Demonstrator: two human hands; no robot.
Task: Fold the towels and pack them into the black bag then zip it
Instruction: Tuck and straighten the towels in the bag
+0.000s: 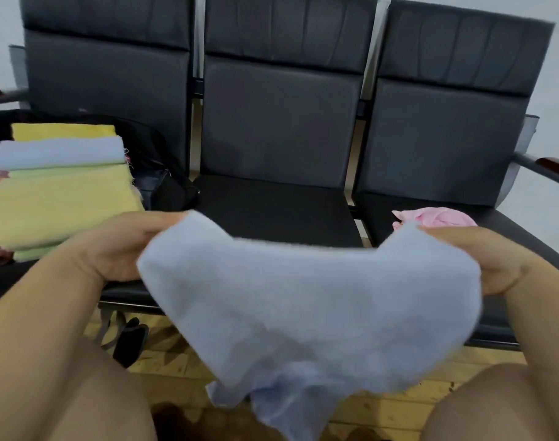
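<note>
Held up closest to the lens, a pale blue towel [306, 300] hangs slack between both hands, its top edge sagging in the middle and its lower corners drooping in soft creases toward the yellowish plank floor [383, 405]; the cloth looks thin, fuzzy and limp, likely terry or microfibre. Starting at the left, a neat stack of folded towels [61, 189] sits on the left seat, flat rectangles in yellow, light blue and pale green with orange edges showing at the far side, so much of the folding appears done. Just behind and beside the stack lies the black bag [163, 183], dark, floppy and seemingly unzipped, with no towels visibly inside it. The left hand [119, 246] is closed, pinching the blue towel's left top corner. Past the bare middle seat of the smooth black leatherette bench [281, 214], the right hand [494, 259] is likewise closed on the right corner. Behind it a crumpled pink towel [437, 218] waits unfolded on the right seat. Judging by this, two towels remain to fold, and packing and zipping are not yet begun.
</note>
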